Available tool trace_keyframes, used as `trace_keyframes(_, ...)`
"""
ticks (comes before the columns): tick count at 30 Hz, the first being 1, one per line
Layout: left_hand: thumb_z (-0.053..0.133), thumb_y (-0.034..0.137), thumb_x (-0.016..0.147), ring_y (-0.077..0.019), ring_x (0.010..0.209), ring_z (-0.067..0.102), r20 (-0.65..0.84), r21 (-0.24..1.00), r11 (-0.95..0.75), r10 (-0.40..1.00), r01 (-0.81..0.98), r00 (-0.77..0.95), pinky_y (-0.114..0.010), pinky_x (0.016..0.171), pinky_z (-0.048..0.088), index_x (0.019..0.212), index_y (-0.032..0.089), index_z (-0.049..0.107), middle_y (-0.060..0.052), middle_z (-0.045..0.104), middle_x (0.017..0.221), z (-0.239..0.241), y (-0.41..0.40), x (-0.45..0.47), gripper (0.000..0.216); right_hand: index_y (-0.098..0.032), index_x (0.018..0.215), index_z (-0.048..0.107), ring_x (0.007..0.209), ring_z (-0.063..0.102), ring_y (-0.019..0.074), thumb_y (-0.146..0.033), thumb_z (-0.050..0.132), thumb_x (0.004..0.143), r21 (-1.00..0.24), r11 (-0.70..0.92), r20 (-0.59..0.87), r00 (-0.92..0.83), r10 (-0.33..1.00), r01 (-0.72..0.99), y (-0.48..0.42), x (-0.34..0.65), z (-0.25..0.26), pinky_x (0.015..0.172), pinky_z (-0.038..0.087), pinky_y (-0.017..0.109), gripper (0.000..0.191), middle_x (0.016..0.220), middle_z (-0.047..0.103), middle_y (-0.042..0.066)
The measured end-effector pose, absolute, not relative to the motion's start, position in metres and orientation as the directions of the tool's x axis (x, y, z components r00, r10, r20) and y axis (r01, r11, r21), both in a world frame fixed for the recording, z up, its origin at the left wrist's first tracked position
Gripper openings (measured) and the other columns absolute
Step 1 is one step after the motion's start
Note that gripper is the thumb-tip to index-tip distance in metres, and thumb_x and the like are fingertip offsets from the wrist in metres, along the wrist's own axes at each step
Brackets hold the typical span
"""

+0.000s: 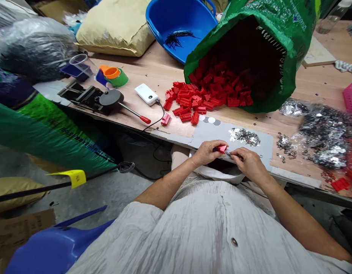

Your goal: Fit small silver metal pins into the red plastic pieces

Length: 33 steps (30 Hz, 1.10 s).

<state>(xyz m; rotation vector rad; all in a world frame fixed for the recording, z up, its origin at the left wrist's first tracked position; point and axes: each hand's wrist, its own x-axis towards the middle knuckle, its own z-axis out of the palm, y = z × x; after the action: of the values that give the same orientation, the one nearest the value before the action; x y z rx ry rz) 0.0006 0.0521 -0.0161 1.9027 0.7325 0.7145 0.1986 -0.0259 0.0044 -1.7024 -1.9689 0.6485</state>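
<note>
Between the thumb and fingers of my left hand [206, 153] is a red plastic part [222, 148], held at the table's front edge. My right hand [248, 161] is closed around a thin tool with a metal shaft [227, 153], whose tip meets the red part; its exact kind is too small to tell. Just beyond my hands, a pile of small shiny metal pieces [244, 137] lies on a grey mat [206, 133]. A heap of similar red plastic parts [190, 99] spills from a green sack [290, 57] lying on its side.
A lever press with a red handle tip [145, 119] stands left, near a white power bank [146, 94] with a cable. Behind are a blue basin [176, 23] and a tan sack [116, 28]. Plastic bags of metal pieces [327, 133] lie right; a blue chair [56, 247] is lower left.
</note>
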Motion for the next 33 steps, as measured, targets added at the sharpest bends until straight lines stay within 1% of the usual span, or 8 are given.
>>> trace_keyframes(7, 0.063, 0.017, 0.078, -0.0178, 0.097, 0.066, 0.158, 0.901, -0.38, 0.733, 0.207, 0.661, -0.029, 0.091, 0.048, 0.108, 0.018, 0.067, -0.005, 0.072, 0.105, -0.017, 0.053, 0.001, 0.031, -0.021, 0.091, 0.068, 0.087, 0.065, 0.0216, -0.021, 0.052, 0.09, -0.581, 0.072, 0.045, -0.056, 0.997, 0.811, -0.027, 0.184, 0.002, 0.079, 0.048, 0.034, 0.016, 0.093, 0.07, 0.005)
trace_keyframes(13, 0.068, 0.019, 0.077, -0.0164, 0.094, 0.065, 0.151, 0.92, -0.343, 0.759, 0.191, 0.634, -0.029, 0.091, 0.047, 0.107, 0.018, 0.066, -0.004, 0.071, 0.103, -0.018, 0.048, 0.001, 0.03, -0.024, 0.1, 0.066, 0.089, 0.064, 0.0212, -0.028, 0.05, 0.093, -0.648, 0.063, -0.017, -0.098, 0.995, 0.759, -0.031, 0.195, 0.008, 0.081, 0.047, 0.035, 0.018, 0.097, 0.068, 0.004)
trace_keyframes(18, 0.074, 0.022, 0.074, -0.0158, 0.092, 0.063, 0.132, 0.966, -0.233, 0.813, 0.11, 0.567, -0.029, 0.089, 0.047, 0.104, 0.019, 0.064, -0.005, 0.067, 0.102, -0.019, 0.039, 0.0, 0.032, -0.022, 0.108, 0.059, 0.095, 0.063, 0.0214, -0.03, 0.042, 0.096, -0.696, 0.099, 0.031, -0.108, 0.994, 0.711, -0.041, 0.206, 0.013, 0.083, 0.046, 0.034, 0.022, 0.105, 0.066, 0.008)
trace_keyframes(21, 0.076, 0.024, 0.074, -0.0153, 0.093, 0.061, 0.126, 0.988, -0.154, 0.841, 0.01, 0.526, -0.029, 0.09, 0.046, 0.104, 0.019, 0.062, -0.005, 0.065, 0.103, -0.015, 0.032, 0.002, 0.034, -0.022, 0.114, 0.054, 0.085, 0.065, 0.019, -0.032, 0.04, 0.097, -0.762, 0.053, -0.021, -0.107, 0.994, 0.645, -0.048, 0.207, 0.017, 0.078, 0.047, 0.032, 0.024, 0.095, 0.069, 0.005)
trace_keyframes(24, 0.075, 0.029, 0.077, -0.0144, 0.093, 0.061, 0.055, 0.99, 0.017, 0.872, -0.143, 0.487, -0.029, 0.089, 0.046, 0.104, 0.019, 0.061, -0.004, 0.063, 0.101, -0.007, 0.022, 0.007, 0.032, -0.024, 0.133, 0.046, 0.072, 0.063, 0.0163, -0.035, 0.038, 0.099, -0.809, 0.057, -0.057, -0.174, 0.983, 0.585, -0.052, 0.204, 0.023, 0.073, 0.047, 0.03, 0.037, 0.078, 0.068, -0.001)
trace_keyframes(26, 0.073, 0.036, 0.079, -0.0148, 0.093, 0.064, -0.045, 0.936, 0.208, 0.87, -0.283, 0.49, -0.031, 0.09, 0.047, 0.093, 0.018, 0.059, -0.003, 0.064, 0.098, 0.0, 0.015, 0.011, 0.027, -0.025, 0.142, 0.04, 0.067, 0.061, 0.0153, -0.037, 0.038, 0.1, -0.81, 0.09, -0.045, -0.214, 0.976, 0.579, -0.052, 0.202, 0.027, 0.071, 0.046, 0.029, 0.044, 0.072, 0.066, -0.003)
trace_keyframes(29, 0.074, 0.04, 0.078, -0.0147, 0.087, 0.066, -0.216, 0.765, 0.478, 0.822, -0.432, 0.527, -0.034, 0.093, 0.048, 0.078, 0.017, 0.051, -0.001, 0.065, 0.087, 0.008, 0.006, 0.016, 0.032, -0.027, 0.143, 0.043, 0.063, 0.06, 0.0146, -0.038, 0.038, 0.1, -0.791, 0.133, -0.017, -0.24, 0.971, 0.597, -0.052, 0.198, 0.029, 0.069, 0.046, 0.028, 0.045, 0.069, 0.064, -0.004)
trace_keyframes(33, 0.073, 0.031, 0.08, -0.0127, 0.078, 0.066, -0.336, 0.591, 0.627, 0.763, -0.508, 0.552, -0.034, 0.095, 0.05, 0.076, 0.016, 0.054, -0.001, 0.065, 0.078, 0.011, -0.001, 0.018, 0.024, -0.027, 0.139, 0.05, 0.063, 0.062, 0.0161, -0.043, 0.039, 0.099, -0.763, 0.152, 0.016, -0.216, 0.976, 0.629, -0.051, 0.195, 0.028, 0.067, 0.048, 0.029, 0.045, 0.069, 0.067, -0.003)
